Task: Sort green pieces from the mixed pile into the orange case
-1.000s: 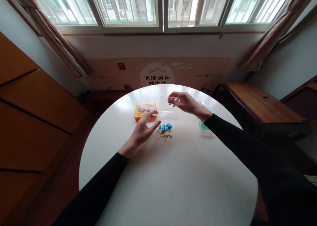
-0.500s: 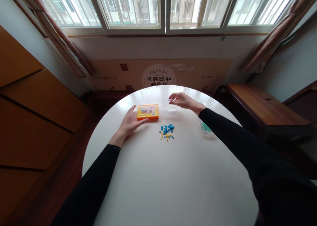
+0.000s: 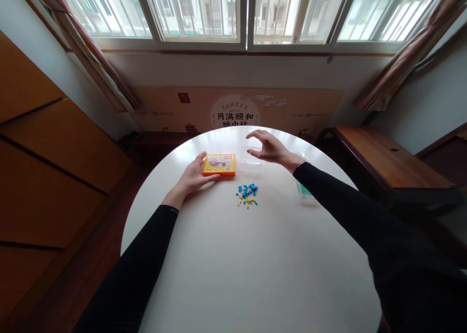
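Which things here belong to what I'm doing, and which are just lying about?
In use, it seems:
orange box, against the left hand
clear box, beside the open right hand
blue and yellow pieces

Just lying about, probably:
green container, partly behind the right sleeve
wooden side table
printed panel

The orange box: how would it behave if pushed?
The orange box probably stays stiff, since its edges look straight. It lies flat and low, so a push would likely slide it rather than tip it. The shiny white table probably offers little grip.
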Available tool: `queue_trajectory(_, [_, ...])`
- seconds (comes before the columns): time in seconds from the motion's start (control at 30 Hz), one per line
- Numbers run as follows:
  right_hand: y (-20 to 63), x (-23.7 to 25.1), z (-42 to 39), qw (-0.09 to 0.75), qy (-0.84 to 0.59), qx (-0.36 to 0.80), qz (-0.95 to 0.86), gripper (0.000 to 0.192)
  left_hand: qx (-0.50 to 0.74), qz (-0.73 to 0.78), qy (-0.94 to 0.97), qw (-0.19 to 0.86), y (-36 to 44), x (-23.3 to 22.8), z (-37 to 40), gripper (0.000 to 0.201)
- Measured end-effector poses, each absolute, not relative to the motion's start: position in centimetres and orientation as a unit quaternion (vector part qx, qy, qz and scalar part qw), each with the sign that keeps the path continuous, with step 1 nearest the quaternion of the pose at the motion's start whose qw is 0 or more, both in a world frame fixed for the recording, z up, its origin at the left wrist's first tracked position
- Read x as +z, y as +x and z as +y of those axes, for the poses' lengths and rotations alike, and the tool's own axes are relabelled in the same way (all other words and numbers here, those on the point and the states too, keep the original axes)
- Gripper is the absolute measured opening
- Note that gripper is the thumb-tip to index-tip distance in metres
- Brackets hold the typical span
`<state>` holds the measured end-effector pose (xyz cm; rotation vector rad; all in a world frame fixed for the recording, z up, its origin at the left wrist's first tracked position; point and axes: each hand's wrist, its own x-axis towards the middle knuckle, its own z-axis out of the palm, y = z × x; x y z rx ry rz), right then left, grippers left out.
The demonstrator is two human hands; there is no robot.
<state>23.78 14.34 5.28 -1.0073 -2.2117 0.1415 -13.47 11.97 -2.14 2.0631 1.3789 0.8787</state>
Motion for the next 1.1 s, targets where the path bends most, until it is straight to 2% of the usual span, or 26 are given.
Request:
queue_trajectory(0.1, [22.1,5.9,13.0,0.324,-0.334,-0.003,-0.885,0.04,0.325,0.501,0.759,0.26,-13.5,-2.1,12.3,0.127])
queue_trajectory(0.2, [19.5,5.5,11.8,0.259,-0.281,-0.023,-0.924,0.042,0.336,0.495,0.758,0.259,-13.4,-2.0,12.1,0.122])
queue_trajectory(0.37, [14.8,3.6,12.0,0.154,-0.308,-0.039,-0.938,0.084,0.343,0.495,0.76,0.245,-13.5,-1.7,11.6,0.114])
queue_trajectory(0.4, [14.2,3.4,12.4,0.133,-0.32,-0.039,-0.937,0.083,0.341,0.493,0.761,0.248,-13.6,-1.7,11.6,0.113])
queue_trajectory(0.53, [12.9,3.9,13.5,0.068,-0.33,-0.025,-0.941,0.051,0.338,0.487,0.763,0.257,-13.9,-1.7,11.7,0.107])
queue_trajectory(0.63, [12.7,4.9,13.8,0.053,-0.332,-0.011,-0.942,0.046,0.338,0.478,0.768,0.259,-14.0,-1.5,11.7,0.104])
queue_trajectory(0.8, [12.7,7.0,14.2,0.026,-0.344,0.062,-0.937,0.034,0.34,0.485,0.757,0.277,-13.9,-1.5,11.5,0.114])
queue_trajectory(0.87, [12.7,7.9,14.8,0.043,-0.355,0.075,-0.931,0.027,0.346,0.486,0.75,0.285,-13.9,-1.6,11.4,0.113])
queue_trajectory(1.0, [12.7,8.9,16.3,0.163,-0.43,0.0,-0.888,0.029,0.361,0.482,0.734,0.313,-13.9,-1.5,11.3,0.119])
queue_trajectory(1.1, [12.4,8.7,17.0,0.204,-0.449,-0.036,-0.869,0.037,0.346,0.507,0.73,0.301,-13.9,-1.1,11.2,0.123])
